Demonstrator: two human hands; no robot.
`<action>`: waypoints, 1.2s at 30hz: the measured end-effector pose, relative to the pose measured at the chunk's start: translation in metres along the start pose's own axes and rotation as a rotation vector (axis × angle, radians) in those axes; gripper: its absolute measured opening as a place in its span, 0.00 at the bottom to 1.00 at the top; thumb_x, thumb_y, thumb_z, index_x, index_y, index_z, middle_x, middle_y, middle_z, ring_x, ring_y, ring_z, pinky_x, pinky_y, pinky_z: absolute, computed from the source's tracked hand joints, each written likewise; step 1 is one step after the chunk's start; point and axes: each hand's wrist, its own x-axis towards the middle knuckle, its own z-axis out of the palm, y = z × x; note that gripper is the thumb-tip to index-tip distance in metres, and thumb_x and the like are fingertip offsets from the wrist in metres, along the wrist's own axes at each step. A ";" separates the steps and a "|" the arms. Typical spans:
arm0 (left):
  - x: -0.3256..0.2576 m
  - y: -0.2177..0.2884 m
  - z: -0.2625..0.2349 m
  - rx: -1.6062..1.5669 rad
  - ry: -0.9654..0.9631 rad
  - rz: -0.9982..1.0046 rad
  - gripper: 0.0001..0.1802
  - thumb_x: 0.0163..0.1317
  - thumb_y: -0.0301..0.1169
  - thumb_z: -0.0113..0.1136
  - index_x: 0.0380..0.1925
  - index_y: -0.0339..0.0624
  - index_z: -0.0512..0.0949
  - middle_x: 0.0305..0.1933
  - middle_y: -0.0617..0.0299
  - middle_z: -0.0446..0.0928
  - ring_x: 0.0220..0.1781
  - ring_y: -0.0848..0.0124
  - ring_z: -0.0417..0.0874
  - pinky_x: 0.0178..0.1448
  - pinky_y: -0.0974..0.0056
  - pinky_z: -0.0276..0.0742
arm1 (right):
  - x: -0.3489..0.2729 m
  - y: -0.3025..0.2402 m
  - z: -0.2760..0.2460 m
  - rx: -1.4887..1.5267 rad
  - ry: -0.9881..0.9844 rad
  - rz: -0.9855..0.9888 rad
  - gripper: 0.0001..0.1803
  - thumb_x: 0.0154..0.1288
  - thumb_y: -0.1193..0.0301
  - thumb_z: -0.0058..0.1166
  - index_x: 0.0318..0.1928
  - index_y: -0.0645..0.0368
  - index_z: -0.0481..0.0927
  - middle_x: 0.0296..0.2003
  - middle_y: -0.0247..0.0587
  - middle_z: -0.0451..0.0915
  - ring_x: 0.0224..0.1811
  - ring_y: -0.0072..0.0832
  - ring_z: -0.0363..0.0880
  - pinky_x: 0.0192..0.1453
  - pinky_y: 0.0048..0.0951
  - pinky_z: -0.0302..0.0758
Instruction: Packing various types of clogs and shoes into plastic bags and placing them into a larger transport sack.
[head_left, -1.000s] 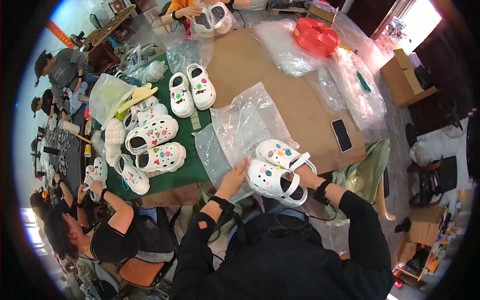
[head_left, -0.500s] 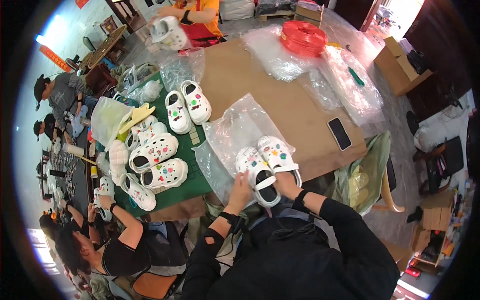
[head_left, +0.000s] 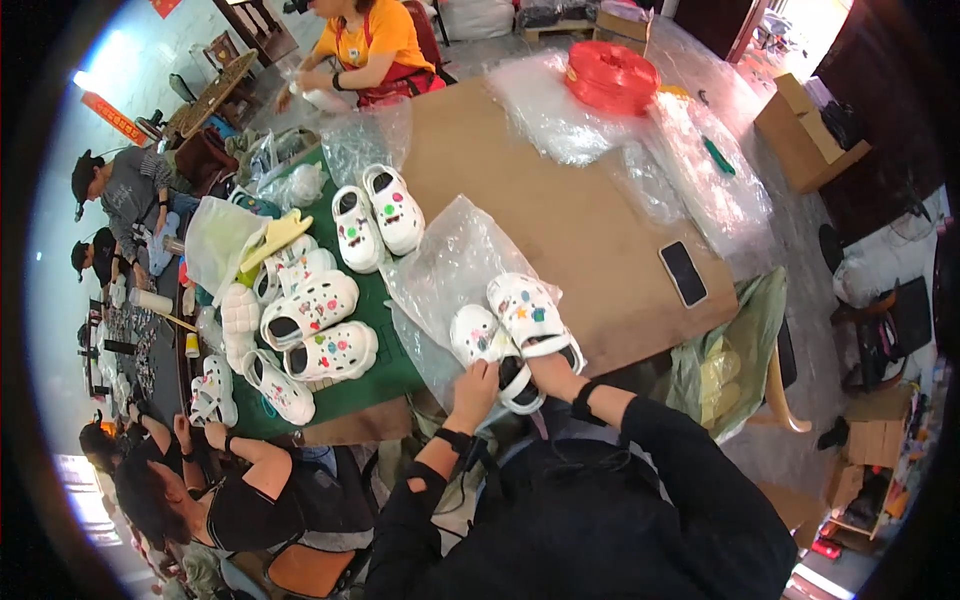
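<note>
A pair of white clogs with colourful charms lies on a clear plastic bag (head_left: 452, 250) at the near edge of the table, toes pointing away from me. My left hand (head_left: 476, 388) has its fingers closed on the side of the left clog (head_left: 474, 332), near its heel strap. My right hand (head_left: 552, 374) reaches into the heel opening of the right clog (head_left: 524, 308) and grips it; its fingertips are hidden inside. The right clog sits a little farther forward than the left one.
Left of the bag, more charmed clogs (head_left: 322, 352) crowd a green mat (head_left: 385, 372), with another pair (head_left: 378, 215) behind. A phone (head_left: 683, 274), a red twine roll (head_left: 612, 78) and plastic sheets (head_left: 540, 105) lie on the brown table (head_left: 600, 230). Co-workers (head_left: 225, 490) sit at left.
Both clogs have shifted left and turned slightly, with my hands moving along on them. The bag has slid up-left. Across the table, the person in orange has lowered the white clog they held up.
</note>
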 end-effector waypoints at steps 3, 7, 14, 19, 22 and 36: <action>-0.006 -0.003 0.003 -0.037 0.034 -0.045 0.07 0.53 0.27 0.54 0.34 0.42 0.72 0.28 0.58 0.67 0.27 0.59 0.74 0.28 0.59 0.71 | -0.015 -0.010 -0.034 0.001 -0.331 -0.021 0.30 0.55 0.70 0.47 0.57 0.65 0.55 0.49 0.62 0.68 0.51 0.53 0.68 0.53 0.43 0.66; 0.000 0.001 -0.003 0.023 -0.043 -0.069 0.10 0.51 0.30 0.55 0.35 0.45 0.71 0.28 0.59 0.66 0.32 0.62 0.75 0.28 0.60 0.74 | -0.010 -0.016 -0.109 0.233 -0.832 -0.222 0.19 0.56 0.70 0.48 0.48 0.65 0.69 0.40 0.57 0.74 0.45 0.47 0.73 0.47 0.38 0.70; 0.001 -0.006 0.000 0.106 -0.192 -0.055 0.13 0.50 0.29 0.51 0.39 0.45 0.71 0.31 0.59 0.69 0.33 0.62 0.77 0.30 0.60 0.75 | 0.060 0.001 -0.093 -0.334 -0.004 -0.285 0.09 0.57 0.67 0.45 0.34 0.58 0.74 0.35 0.43 0.72 0.41 0.39 0.71 0.39 0.45 0.69; -0.002 0.003 -0.007 0.093 -0.162 -0.071 0.17 0.49 0.29 0.50 0.42 0.45 0.71 0.35 0.59 0.71 0.34 0.63 0.77 0.31 0.61 0.75 | 0.066 -0.003 -0.086 -0.364 0.169 -0.363 0.14 0.54 0.62 0.50 0.35 0.60 0.72 0.33 0.42 0.73 0.38 0.38 0.71 0.40 0.43 0.68; -0.004 0.007 -0.002 0.068 -0.073 -0.099 0.16 0.48 0.27 0.50 0.40 0.42 0.69 0.34 0.59 0.70 0.36 0.63 0.76 0.34 0.63 0.74 | 0.064 -0.021 -0.095 -0.427 0.091 -0.495 0.18 0.50 0.60 0.53 0.37 0.60 0.73 0.35 0.42 0.72 0.39 0.37 0.71 0.42 0.40 0.68; -0.013 0.028 0.006 0.103 -0.100 -0.105 0.18 0.49 0.27 0.49 0.44 0.38 0.67 0.40 0.57 0.70 0.38 0.60 0.77 0.37 0.62 0.76 | 0.075 0.030 -0.110 -0.589 -0.012 -0.110 0.12 0.52 0.70 0.49 0.39 0.59 0.71 0.39 0.46 0.73 0.39 0.43 0.73 0.42 0.41 0.69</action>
